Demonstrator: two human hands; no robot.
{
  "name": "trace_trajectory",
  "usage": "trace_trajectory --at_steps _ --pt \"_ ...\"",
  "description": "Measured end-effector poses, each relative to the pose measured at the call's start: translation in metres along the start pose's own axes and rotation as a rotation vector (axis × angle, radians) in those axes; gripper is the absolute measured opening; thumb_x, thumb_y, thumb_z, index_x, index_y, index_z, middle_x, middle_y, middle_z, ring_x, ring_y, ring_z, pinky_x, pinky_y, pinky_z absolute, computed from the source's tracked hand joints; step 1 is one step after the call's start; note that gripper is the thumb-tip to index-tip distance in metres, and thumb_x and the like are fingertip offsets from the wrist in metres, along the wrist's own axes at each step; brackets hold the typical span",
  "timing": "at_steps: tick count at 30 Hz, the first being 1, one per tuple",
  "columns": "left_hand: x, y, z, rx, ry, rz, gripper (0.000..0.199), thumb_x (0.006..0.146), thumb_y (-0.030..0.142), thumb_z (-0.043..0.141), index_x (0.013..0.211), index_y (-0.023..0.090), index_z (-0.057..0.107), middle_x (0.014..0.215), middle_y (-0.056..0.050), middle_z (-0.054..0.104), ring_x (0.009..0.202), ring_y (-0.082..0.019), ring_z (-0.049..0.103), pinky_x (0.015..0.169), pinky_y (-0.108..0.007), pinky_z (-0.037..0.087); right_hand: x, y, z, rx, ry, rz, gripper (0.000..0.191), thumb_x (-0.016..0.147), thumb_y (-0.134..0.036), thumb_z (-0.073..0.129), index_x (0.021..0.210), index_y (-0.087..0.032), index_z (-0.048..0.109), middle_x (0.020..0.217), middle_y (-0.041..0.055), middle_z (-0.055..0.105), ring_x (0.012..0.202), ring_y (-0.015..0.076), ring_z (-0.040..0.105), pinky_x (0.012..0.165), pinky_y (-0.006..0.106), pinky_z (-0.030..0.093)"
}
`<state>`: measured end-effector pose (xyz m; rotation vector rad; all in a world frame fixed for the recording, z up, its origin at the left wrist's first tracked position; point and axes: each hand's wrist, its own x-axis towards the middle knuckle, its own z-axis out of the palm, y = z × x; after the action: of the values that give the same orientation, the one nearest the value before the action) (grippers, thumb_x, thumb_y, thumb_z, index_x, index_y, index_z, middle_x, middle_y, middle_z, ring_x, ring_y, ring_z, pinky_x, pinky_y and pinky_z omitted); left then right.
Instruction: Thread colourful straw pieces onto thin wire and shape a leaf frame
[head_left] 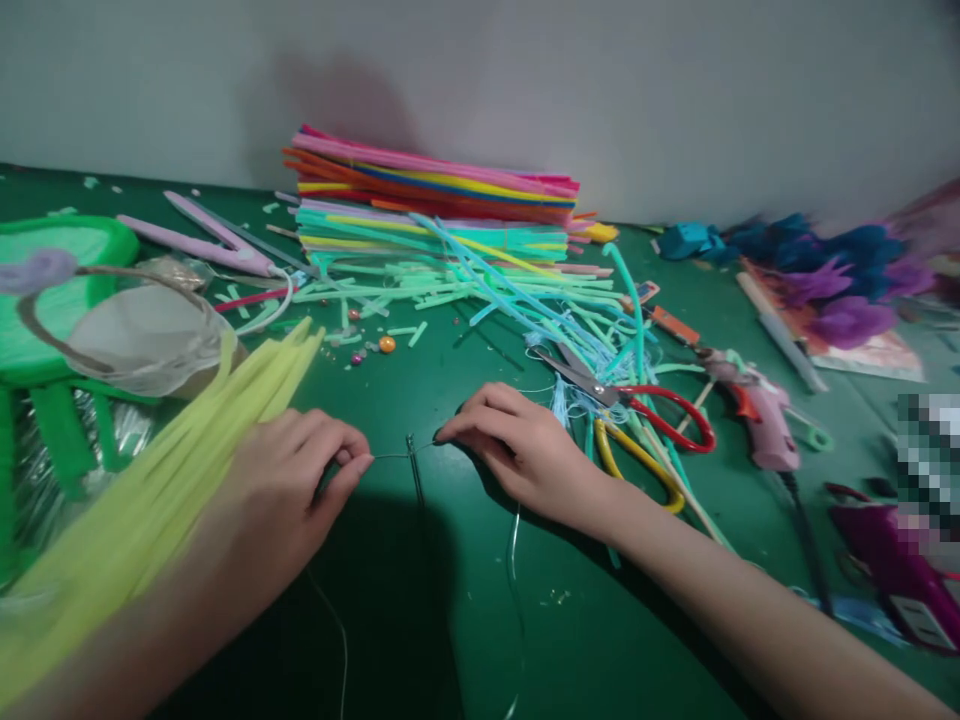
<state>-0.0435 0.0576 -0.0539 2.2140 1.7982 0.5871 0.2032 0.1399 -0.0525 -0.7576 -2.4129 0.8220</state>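
My left hand (315, 465) pinches a thin clear thread (388, 457) between thumb and forefinger. On the other side, my right hand (517, 435) pinches the same thread, which runs nearly taut between the two hands. Midway it crosses the top of a slim dark rod or pin (415, 470) that extends toward me into shadow; whether it is knotted there I cannot tell. Loose lengths of thread hang below both hands onto the green table (472, 620). Beside my left forearm lies a bundle of yellow-green pipe cleaners (172, 490).
Scissors (600, 390) with red and yellow handles lie right of my right hand, on cut blue strands. Farther right is a pink glue gun (765, 420). Stacked coloured pipe cleaners (435, 190) sit by the wall. Beads (386, 344) lie mid-table; a plastic-lined container (150, 330) stands left.
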Motion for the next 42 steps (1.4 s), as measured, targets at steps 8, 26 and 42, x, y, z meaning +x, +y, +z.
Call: trace_trajectory --at_steps 8,26,42 --pt "0.004 -0.002 -0.002 -0.015 -0.028 -0.070 0.032 0.097 0.047 0.043 0.080 0.027 0.060 0.075 -0.003 0.063 0.068 -0.023 0.056 0.062 -0.038 0.040 0.002 -0.001 0.000 0.071 0.051 0.067 0.023 0.099 -0.014 0.047 0.105 -0.023 0.066 0.096 0.0062 0.063 0.093 0.0185 0.062 0.082 0.034 0.052" --pt "0.015 -0.004 0.002 -0.026 -0.001 -0.097 0.027 0.097 0.040 0.042 0.082 0.025 0.059 0.081 -0.003 0.064 0.075 -0.023 0.058 0.068 -0.039 0.042 0.013 0.005 0.001 -0.017 0.047 0.035 0.023 0.096 -0.012 0.048 0.102 -0.021 0.068 0.095 0.0062 0.065 0.091 0.0177 0.062 0.078 0.033 0.052" --pt "0.012 -0.007 -0.007 -0.117 -0.112 -0.162 0.028 0.098 0.044 0.043 0.087 0.024 0.059 0.088 -0.002 0.061 0.081 -0.022 0.057 0.072 -0.035 0.041 0.013 0.005 0.001 -0.038 0.030 0.039 0.024 0.096 -0.011 0.048 0.103 -0.018 0.070 0.096 0.0066 0.064 0.091 0.0171 0.059 0.078 0.030 0.049"
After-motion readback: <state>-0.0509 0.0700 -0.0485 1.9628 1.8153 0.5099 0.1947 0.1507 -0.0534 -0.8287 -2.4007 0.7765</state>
